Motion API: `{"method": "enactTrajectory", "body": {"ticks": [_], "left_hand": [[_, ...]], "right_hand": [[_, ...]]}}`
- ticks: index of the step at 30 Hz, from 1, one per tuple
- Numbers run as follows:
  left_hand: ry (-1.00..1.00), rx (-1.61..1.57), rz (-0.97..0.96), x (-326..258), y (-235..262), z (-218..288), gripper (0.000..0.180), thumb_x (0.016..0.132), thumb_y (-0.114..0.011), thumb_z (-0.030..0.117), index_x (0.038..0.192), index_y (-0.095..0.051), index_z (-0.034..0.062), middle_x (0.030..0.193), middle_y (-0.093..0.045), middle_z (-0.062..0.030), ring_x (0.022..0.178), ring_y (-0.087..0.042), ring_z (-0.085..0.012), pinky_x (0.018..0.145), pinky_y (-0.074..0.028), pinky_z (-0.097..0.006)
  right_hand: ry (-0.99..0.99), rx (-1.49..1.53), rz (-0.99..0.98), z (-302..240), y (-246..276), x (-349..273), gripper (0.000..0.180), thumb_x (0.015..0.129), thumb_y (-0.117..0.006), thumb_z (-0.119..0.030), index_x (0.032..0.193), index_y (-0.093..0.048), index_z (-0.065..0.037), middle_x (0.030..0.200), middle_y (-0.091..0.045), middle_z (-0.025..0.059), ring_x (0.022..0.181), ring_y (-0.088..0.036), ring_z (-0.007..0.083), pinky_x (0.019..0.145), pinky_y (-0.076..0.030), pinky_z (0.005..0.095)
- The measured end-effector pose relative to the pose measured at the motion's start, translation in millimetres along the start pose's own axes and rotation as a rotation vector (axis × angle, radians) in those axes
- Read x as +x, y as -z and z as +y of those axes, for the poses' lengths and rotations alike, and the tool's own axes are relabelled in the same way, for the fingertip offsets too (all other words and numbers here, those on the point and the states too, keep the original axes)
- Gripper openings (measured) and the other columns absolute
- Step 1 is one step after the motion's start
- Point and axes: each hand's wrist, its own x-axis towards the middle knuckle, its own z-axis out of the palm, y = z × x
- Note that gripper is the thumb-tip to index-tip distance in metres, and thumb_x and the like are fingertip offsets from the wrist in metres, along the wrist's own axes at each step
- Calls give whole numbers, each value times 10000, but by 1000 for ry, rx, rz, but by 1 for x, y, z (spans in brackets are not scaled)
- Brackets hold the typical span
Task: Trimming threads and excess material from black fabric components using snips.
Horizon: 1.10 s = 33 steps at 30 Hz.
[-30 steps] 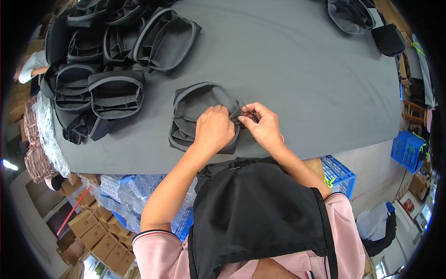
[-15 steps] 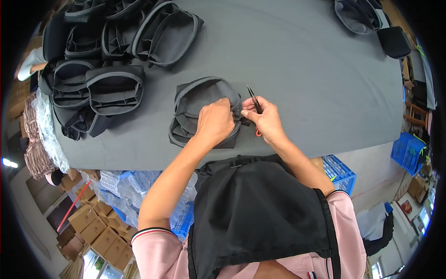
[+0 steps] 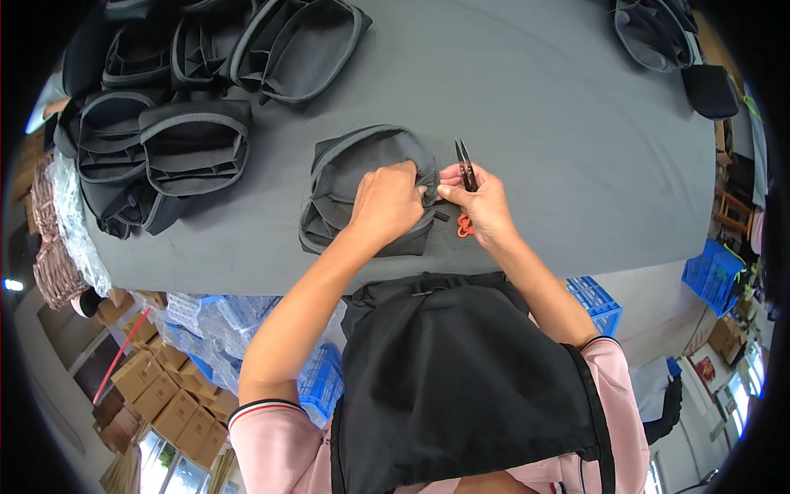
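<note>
An open dark grey fabric bag [image 3: 350, 171] with inner dividers lies on the table in front of me. My left hand [image 3: 387, 200] is closed on its right-hand rim, bunching the cloth under curled fingers. Just right of that rim is my right hand [image 3: 484, 204], its thumb and forefinger brought together near the bag's edge. Black thread snips [image 3: 467, 169] are held in the right hand, blades pointing away from me, with an orange-red piece [image 3: 466, 226] showing below the palm. Whether the right fingertips also pinch a thread or cloth is too small to tell.
Several similar bags [image 3: 197, 148] are piled at the left of the grey-covered table [image 3: 568, 156]. Another bag [image 3: 652, 37] and a black pouch [image 3: 709, 90] sit at the far right. Blue crates [image 3: 594, 303], clear plastic wrap and cardboard boxes [image 3: 156, 393] stand below the table edge.
The right hand has shifted slightly right with the snips, now turned more upright, and more of the orange-red piece shows. The left hand keeps its hold on the rim. The whole view has shifted slightly.
</note>
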Motion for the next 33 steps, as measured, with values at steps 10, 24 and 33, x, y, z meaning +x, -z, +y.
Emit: {"method": "enactTrajectory", "body": {"ticks": [10,24,33], "left_hand": [[6,-158,-70,13,4,-16,292,710,-672,220,764,-603,-59,704,-617,-205,722,-608,-372,677,-469,-412],[104,-185,-213,15,16,-9,280,734,-644,169,908,-640,-50,903,-645,-198,899,-610,-342,811,-470,-398],[99,-179,-183,16,15,-8,263,721,-652,178,875,-641,-35,879,-644,-197,874,-613,-347,784,-477,-410]], "right_hand": [[627,-951,49,-27,4,-35,232,783,-631,-72,1009,-578,-56,841,-607,40,680,-612,152,573,-465,281],[780,-1516,-73,-39,-4,-42,294,715,-684,-145,1003,-628,-131,735,-542,11,601,-553,197,540,-416,315],[165,-611,6,-37,16,-41,189,781,-664,-118,955,-617,-62,677,-528,-27,638,-537,70,551,-417,251]]}}
